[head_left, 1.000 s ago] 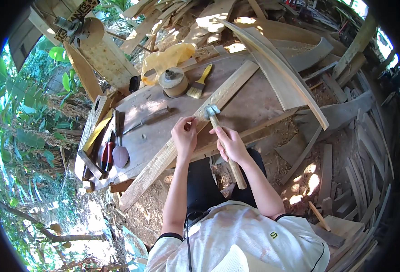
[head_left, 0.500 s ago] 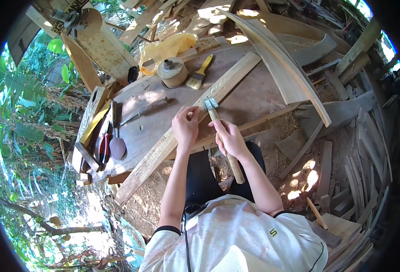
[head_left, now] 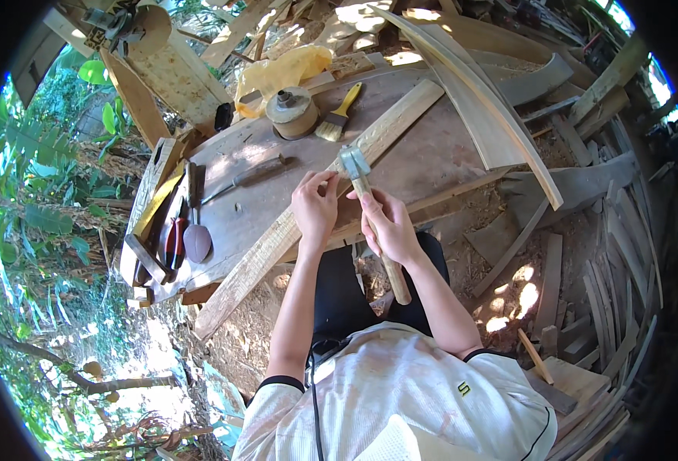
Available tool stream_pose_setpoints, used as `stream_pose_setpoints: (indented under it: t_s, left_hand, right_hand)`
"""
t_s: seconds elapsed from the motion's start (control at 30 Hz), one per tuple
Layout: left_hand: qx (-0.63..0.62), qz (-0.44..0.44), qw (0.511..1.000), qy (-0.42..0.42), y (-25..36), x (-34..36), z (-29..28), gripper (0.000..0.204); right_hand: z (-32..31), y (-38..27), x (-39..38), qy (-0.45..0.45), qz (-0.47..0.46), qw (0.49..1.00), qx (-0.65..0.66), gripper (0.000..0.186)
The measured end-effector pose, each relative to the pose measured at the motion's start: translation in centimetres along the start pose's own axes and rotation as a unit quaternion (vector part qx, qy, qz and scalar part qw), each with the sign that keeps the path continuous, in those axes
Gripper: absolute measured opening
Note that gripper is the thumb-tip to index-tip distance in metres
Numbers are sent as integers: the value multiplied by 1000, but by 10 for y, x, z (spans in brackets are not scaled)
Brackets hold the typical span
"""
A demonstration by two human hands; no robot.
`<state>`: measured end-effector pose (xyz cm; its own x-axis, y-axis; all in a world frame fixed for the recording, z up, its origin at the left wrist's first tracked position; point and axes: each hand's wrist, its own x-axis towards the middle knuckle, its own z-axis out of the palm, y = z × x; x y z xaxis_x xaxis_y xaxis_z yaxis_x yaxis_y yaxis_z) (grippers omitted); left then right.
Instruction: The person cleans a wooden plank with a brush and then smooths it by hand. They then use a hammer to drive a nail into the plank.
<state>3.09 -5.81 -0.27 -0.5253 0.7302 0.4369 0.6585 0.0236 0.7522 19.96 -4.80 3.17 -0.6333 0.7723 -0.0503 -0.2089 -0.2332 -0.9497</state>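
A long, narrow wooden plank (head_left: pixel 254 261) lies slantwise over the workbench (head_left: pixel 224 211), its near-left end sticking out past the edge. My right hand (head_left: pixel 389 225) is wrapped round the wooden handle of a hammer (head_left: pixel 355 163); the metal head hovers over or just at the plank's middle. Beside it, my left hand (head_left: pixel 315 209) rests at the plank with thumb and fingertips pinched together. Whatever sits between those fingertips is too small to make out.
On the bench are a yellow-handled brush (head_left: pixel 340 114), a round tan block with a metal top (head_left: pixel 292 113), a slim wooden-handled tool (head_left: pixel 245 177) and red-handled pliers (head_left: pixel 175 242). Curved boards (head_left: pixel 481 115) jut in from the right. Scrap wood (head_left: pixel 600 300) litters the ground.
The hammer head has shifted slightly up and left, and its handle end has risen a little. My left hand keeps its pinch at nearly the same spot on the plank.
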Motion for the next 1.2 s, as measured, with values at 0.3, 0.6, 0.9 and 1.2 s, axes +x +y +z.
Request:
stream_pose_setpoints:
  t_s: [0.3,0.6,0.9,1.2]
  left_hand:
    - [-3,8,1000,-12,1,0,0,10]
    - [-16,14,1000,-9,2,-1,1,10]
    - [-5,18,1000,-17,2,0,-1,9]
    - [-11,42,999,-19,-1,-4,0,10]
  right_hand:
    - [1,-4,11,-11,24,1000,8,47]
    - [0,2,10,-13,44,999,10,45]
    - [-8,-5,10,-16,38,999,-5,46]
    - [-19,24,17,19,48,999,6,46]
